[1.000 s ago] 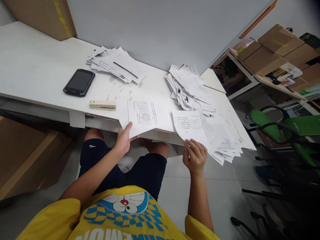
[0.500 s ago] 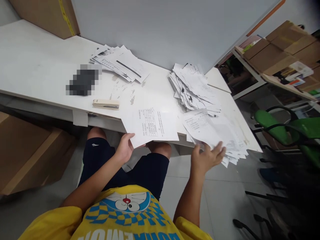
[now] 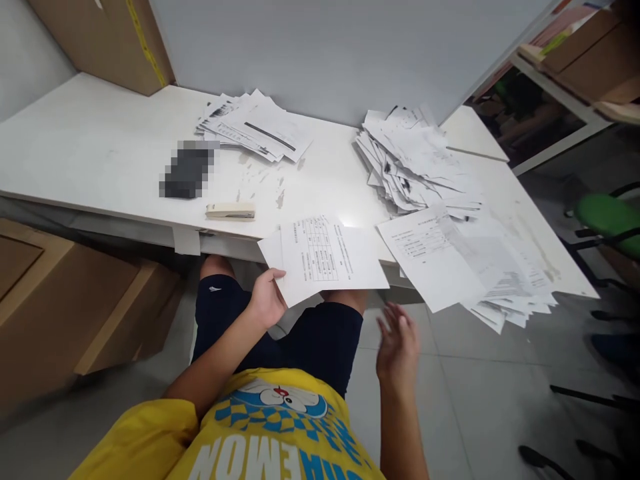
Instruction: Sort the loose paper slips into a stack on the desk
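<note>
My left hand (image 3: 267,301) grips the lower left corner of a few printed sheets (image 3: 325,257) that hang over the front edge of the white desk (image 3: 100,160). My right hand (image 3: 399,341) hovers empty below the desk edge, fingers apart, just under a sheet (image 3: 430,257) that tops a spread of papers on the right. A beige stapler (image 3: 231,211) lies near the desk's front edge, left of the held sheets.
A messy paper heap (image 3: 415,167) sits at the back right and a smaller pile (image 3: 260,127) at the back centre. A blurred dark device (image 3: 187,172) lies on the desk. Cardboard boxes (image 3: 60,300) stand at left, a green chair (image 3: 607,217) at right.
My right hand let go of the sheet on the right pile and dropped back below the desk edge. My left hand kept its hold on the sheets. The view shifted left.
</note>
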Motion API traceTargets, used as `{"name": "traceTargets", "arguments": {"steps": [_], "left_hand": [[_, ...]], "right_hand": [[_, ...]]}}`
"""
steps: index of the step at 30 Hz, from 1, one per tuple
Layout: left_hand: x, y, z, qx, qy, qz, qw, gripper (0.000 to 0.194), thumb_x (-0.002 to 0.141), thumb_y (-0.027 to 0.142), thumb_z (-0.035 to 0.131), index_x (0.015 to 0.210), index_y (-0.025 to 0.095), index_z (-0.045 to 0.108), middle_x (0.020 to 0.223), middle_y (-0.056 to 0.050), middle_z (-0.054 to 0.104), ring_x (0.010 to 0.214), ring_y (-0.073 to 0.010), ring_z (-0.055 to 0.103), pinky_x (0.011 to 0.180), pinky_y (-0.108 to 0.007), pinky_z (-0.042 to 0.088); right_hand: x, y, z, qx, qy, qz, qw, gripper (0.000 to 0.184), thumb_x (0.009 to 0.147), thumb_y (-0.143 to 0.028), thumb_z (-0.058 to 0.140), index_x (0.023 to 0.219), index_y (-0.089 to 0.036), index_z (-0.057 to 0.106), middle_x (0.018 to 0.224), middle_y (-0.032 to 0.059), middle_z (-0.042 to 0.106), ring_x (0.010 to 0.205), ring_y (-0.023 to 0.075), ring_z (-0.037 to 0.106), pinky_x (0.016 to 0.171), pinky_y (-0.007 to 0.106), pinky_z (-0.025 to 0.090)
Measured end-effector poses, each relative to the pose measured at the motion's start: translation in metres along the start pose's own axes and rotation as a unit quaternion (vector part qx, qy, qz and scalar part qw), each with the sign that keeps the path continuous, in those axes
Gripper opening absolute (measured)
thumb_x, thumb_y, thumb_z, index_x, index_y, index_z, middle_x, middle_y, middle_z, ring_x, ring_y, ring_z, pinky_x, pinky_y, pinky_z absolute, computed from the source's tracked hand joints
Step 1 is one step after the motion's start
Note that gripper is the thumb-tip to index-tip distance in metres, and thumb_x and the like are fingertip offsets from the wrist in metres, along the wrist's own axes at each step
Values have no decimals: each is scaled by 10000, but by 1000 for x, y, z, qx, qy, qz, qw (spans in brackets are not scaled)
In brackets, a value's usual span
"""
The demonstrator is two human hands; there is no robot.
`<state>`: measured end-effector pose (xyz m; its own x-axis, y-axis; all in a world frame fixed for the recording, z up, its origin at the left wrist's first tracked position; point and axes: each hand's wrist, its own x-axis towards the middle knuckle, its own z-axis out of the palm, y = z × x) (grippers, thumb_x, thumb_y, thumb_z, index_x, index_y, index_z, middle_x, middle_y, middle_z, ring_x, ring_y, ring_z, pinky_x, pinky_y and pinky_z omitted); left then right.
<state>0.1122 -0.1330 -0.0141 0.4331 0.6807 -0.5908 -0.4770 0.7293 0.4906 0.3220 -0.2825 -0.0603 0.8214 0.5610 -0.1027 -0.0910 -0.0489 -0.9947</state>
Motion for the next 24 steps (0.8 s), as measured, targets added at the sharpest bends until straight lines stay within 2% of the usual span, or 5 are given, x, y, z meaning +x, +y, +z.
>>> {"name": "traceTargets", "arguments": {"steps": [4,8,12,20,24], "left_hand": [[2,-15,0,91,28,106,990,413,703,323,734,1081,159,702,1172,-125,739,1174,-344,649,1018,-474,528],[-5,-15,-15,170,19,139,975,377,634,268,771,994,171,718,1141,-110,752,1169,-337,647,1054,-458,483],[-18,-1,-35,187,35,112,975,412,616,246,730,1022,182,708,1121,-104,755,1139,-355,658,1002,-483,505],[-4,20,-38,172,-36,123,977,602,610,331,812,1180,185,690,1145,-123,749,1152,-359,652,1066,-498,450],[-6,35,-30,223,-46,178,957,516,682,403,812,1138,189,699,1154,-121,742,1153,-352,645,1009,-459,482]], "right_hand": [[-19,-16,56,154,-208,103,960,505,877,-615,564,1222,-250,628,1308,121,647,1208,273,612,1007,493,496],[-13,-24,93,180,-165,95,965,444,807,-411,712,1212,-239,656,1256,86,687,1062,224,654,883,387,542],[-11,-17,103,161,-160,107,968,455,754,-320,735,1191,-208,676,1170,82,727,992,228,675,822,369,551],[-31,-8,117,187,-186,146,953,545,749,-316,772,1272,-223,652,1262,74,709,1249,263,611,1124,473,436],[-36,-10,122,206,-197,147,947,586,723,-293,800,1285,-228,647,1282,83,702,1263,252,608,1161,470,402]]}}
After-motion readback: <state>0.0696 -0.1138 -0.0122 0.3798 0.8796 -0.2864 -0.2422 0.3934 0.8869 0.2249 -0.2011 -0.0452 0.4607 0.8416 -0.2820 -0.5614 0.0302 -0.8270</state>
